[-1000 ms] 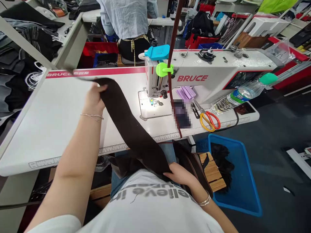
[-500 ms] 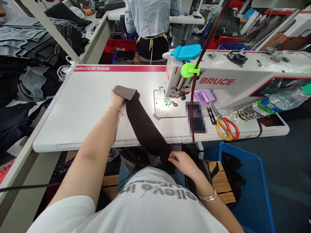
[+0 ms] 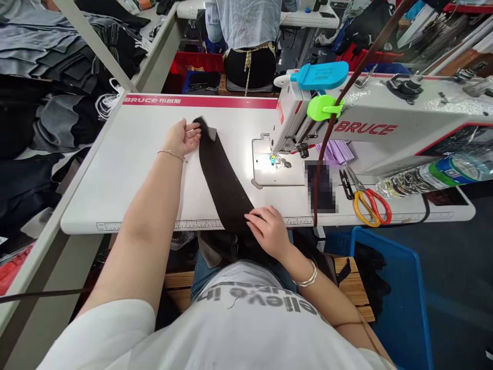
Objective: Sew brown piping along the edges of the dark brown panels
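A long dark brown fabric strip (image 3: 221, 177) lies slanted across the white sewing table (image 3: 127, 169), from the far middle down to the near edge. My left hand (image 3: 182, 137) pinches the strip's far end, whose corner is folded over. My right hand (image 3: 267, 230) grips the strip's near end at the table's front edge, above my lap. More dark fabric (image 3: 219, 249) hangs below the edge. The strip lies just left of the lit needle area (image 3: 275, 160) of the white sewing machine (image 3: 370, 121).
Scissors with red and yellow handles (image 3: 367, 198), black snips (image 3: 345, 184) and a plastic water bottle (image 3: 435, 174) lie right of the machine. A blue bin (image 3: 400, 288) with dark cloth stands at the lower right. Grey and black garments (image 3: 46, 77) pile at left. Another person (image 3: 248, 31) stands behind the table.
My left hand has lowered the strip's far end flat onto the table. My right hand moved up from my lap to the table's front edge, still on the strip.
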The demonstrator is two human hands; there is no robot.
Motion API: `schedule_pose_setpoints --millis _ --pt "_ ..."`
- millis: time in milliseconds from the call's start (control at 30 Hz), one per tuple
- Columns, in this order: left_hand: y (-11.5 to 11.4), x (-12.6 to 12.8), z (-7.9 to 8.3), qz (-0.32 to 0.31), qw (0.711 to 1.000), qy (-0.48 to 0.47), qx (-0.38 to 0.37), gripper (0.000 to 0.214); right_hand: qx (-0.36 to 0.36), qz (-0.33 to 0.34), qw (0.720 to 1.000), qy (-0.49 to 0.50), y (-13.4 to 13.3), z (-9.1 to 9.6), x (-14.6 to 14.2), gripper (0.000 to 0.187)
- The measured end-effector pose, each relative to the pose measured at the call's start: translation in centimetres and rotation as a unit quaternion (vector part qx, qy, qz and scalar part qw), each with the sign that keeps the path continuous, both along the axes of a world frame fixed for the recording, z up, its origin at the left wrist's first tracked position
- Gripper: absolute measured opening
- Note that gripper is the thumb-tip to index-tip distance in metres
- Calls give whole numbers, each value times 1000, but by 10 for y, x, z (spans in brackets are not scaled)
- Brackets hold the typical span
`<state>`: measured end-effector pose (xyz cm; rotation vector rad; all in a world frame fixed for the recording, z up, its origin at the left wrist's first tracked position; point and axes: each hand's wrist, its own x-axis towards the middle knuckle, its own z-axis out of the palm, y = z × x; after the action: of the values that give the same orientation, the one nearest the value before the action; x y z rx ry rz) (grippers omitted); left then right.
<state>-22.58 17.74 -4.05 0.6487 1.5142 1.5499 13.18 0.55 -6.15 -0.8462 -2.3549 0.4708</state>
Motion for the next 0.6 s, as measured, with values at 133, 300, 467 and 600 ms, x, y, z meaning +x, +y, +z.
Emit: schedule_pose_setpoints --millis 133,300,467,600 --pt "5 16 8 25 999 10 -20 29 41 2 999 -29 12 -9 -14 22" --pt "-43 71 10 -90 960 265 13 21 65 2 998 -2 14 -23 -11 19" --pt "-104 120 -2 -265 858 438 40 23 60 -4 998 -18 14 -25 -11 20" --pt "-118 130 -15 -204 842 498 44 14 61 -9 998 -28 13 -25 -11 21"
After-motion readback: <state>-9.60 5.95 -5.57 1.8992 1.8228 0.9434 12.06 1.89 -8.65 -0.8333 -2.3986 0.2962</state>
